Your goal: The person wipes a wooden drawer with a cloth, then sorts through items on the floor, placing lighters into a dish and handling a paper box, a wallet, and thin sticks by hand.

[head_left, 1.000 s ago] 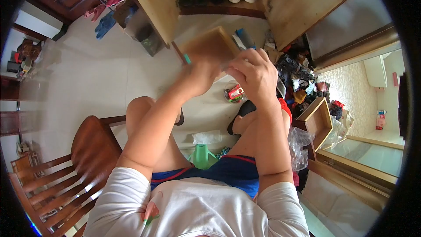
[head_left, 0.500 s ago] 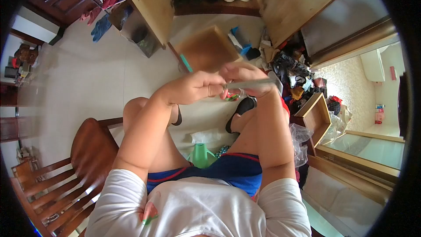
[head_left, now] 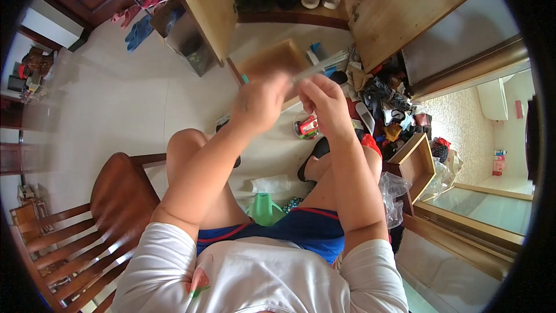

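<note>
In front of me, above the floor, a long thin pale bundle [head_left: 321, 66] points up and to the right, smeared by motion. My left hand [head_left: 259, 103] is closed on its near end, with the fingertips blurred. My right hand [head_left: 325, 103] is beside it, fingers curled in a pinch near that same end; what they hold is hidden. Beyond both hands lies a wooden drawer [head_left: 278, 58] on the floor. Below my right hand sits a small round container [head_left: 306, 126] with red and coloured bits in it.
An open shoe cabinet [head_left: 289, 16] stands ahead. Piled clutter [head_left: 388, 101] covers the floor at right, near a second small drawer [head_left: 418, 162]. Between my legs is a green plastic thing [head_left: 265, 208] by a white tissue packet [head_left: 270, 184]. A wooden chair [head_left: 123, 197] stands at left.
Both hands have moved up and away from me. The bundle has swung from roughly level across my right hand to pointing up and right. The round container now shows more fully.
</note>
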Motion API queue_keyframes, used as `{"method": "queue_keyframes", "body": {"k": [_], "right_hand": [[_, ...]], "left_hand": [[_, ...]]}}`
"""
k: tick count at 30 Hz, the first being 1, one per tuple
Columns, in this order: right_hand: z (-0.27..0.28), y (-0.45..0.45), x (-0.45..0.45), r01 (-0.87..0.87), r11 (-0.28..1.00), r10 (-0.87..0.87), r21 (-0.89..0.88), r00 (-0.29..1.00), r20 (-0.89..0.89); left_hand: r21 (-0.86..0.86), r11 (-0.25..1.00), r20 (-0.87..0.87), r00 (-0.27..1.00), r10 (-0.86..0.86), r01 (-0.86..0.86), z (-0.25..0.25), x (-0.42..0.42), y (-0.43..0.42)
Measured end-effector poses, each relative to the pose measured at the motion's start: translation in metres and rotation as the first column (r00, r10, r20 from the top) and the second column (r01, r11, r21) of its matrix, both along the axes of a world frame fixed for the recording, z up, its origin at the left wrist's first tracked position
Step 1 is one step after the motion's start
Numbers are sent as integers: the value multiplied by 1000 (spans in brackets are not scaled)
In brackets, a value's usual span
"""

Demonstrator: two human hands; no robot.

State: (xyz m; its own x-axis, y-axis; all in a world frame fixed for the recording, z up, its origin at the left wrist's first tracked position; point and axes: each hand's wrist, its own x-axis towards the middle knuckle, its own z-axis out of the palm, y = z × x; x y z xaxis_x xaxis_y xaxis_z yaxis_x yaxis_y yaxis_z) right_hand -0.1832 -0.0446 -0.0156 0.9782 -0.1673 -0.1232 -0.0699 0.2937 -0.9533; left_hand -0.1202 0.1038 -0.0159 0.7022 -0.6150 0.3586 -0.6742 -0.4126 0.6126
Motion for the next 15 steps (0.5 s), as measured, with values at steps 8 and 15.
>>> {"method": "queue_keyframes", "body": {"k": [8,15], "right_hand": [[-23,4,-2,205,799,5,565,938,-347],[9,-8,-9,377,613,-336,-694,920,203]], "left_hand": [[358,927,160,986,56,-111,-8,-17,-16],[205,978,-238,971,17,33,-28,-2,-7]]}}
